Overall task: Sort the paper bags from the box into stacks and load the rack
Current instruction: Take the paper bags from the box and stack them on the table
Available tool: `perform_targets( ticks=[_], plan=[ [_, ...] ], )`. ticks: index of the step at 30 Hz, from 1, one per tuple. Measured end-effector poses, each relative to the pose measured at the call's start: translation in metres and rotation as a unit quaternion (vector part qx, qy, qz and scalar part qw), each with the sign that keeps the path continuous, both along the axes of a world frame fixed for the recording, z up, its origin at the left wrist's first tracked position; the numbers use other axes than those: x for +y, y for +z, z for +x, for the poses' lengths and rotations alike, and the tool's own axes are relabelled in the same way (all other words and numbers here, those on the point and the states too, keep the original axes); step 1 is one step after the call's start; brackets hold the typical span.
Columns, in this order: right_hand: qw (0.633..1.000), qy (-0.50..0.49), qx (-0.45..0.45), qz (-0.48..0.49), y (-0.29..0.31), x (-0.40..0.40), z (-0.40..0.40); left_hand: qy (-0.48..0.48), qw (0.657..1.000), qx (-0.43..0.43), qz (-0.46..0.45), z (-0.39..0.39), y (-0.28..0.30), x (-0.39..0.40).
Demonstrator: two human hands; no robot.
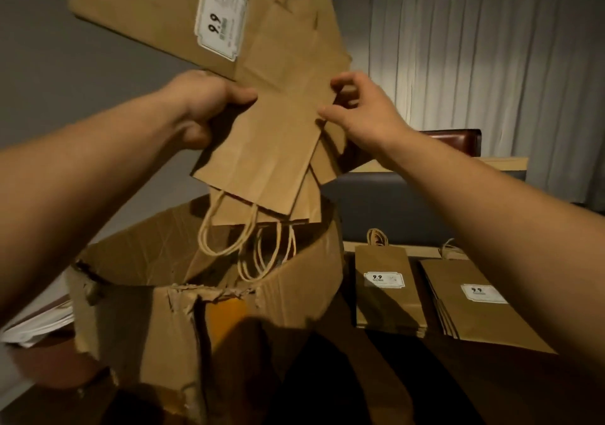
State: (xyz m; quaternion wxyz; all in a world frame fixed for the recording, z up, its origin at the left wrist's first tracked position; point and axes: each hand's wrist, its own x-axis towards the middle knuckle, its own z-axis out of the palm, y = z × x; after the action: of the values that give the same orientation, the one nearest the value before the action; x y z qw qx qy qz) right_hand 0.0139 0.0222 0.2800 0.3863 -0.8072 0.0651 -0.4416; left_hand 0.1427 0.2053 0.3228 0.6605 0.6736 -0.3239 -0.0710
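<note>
Sorting looks partly done: two stacks lie on the tabletop at 4 o'clock, while the left hand grips and the right hand pinches a fanned bunch of paper bags above the torn box; no rack shows.

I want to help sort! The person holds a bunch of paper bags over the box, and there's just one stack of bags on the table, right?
Almost. The head view shows two stacks on the table: one stack and a second stack beside it. The bags are indeed held over the box.
</note>
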Motion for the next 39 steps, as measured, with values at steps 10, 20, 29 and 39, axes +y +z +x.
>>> perform_targets(
  ticks=[10, 20, 29, 39],
  plan=[
    [0.987, -0.068, 0.064, 0.129, -0.013, -0.096, -0.176, -0.177, 0.982, 0.058, 0.025, -0.107, -0.03, -0.102],
    [0.918, -0.127, 0.318, 0.201, -0.145, -0.122, -0.238, -0.291, 0.902, 0.299, 0.107, -0.154, -0.248, -0.155],
    [0.88, -0.248, 0.387, 0.117, -0.195, -0.145, -0.259, -0.19, 0.938, 0.256, 0.136, -0.153, -0.363, -0.168],
    [0.894, 0.001, 0.448, -0.019, -0.264, -0.066, -0.204, -0.16, 0.938, 0.3, 0.062, -0.153, -0.376, -0.174]
  ],
)
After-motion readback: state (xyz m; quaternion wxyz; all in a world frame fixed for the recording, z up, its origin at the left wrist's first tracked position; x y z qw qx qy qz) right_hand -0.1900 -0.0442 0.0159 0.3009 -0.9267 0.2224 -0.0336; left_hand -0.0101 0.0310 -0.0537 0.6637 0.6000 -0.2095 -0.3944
